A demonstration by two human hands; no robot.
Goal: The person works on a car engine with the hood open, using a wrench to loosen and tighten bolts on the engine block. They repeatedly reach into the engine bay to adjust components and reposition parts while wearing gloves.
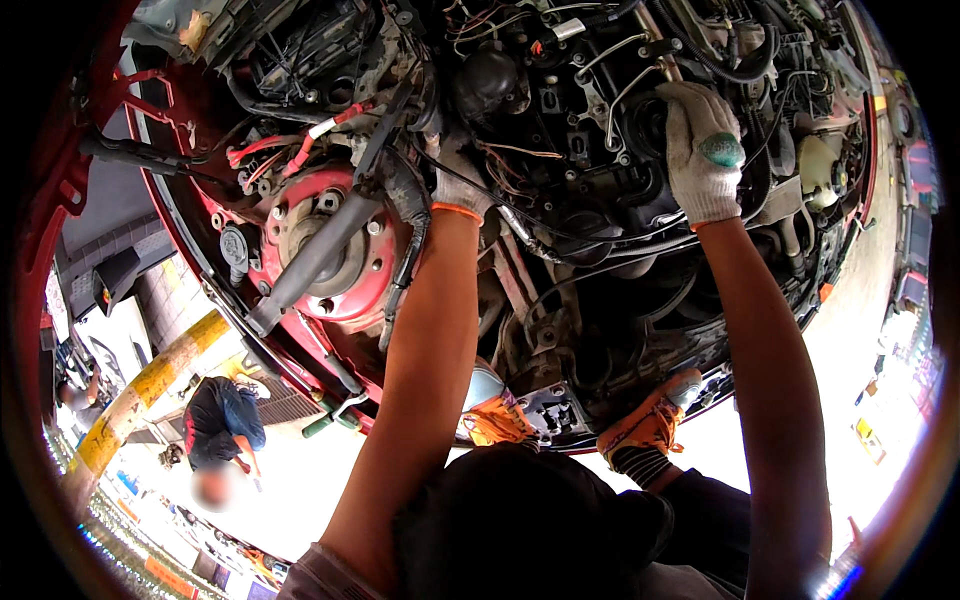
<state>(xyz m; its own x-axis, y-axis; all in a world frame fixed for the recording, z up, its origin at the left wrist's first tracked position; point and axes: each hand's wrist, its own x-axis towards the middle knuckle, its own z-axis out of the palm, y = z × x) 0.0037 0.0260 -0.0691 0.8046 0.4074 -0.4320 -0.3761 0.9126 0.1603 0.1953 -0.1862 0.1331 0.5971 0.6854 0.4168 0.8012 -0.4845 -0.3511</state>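
Observation:
My left hand (460,172), in a pale knit glove with an orange cuff, reaches down between the engine and the red strut tower (350,252). Hoses and wires cover its fingers, so what it touches is hidden. On the right side of the dark engine (575,130), my right hand (703,150) wears a like glove with a green patch on its back. Its fingers bend over and close at the far end, beside a metal rod (671,66); what they hold is hidden. Thin bent metal pipes (618,108) stand just left of that hand.
A grey bar (325,250) slants across the strut tower near red cables (290,150). A pale reservoir (820,170) sits at the right. My orange shoes (655,412) are at the car's front edge. A person (222,430) bends near a yellow-white pole (150,400) at left.

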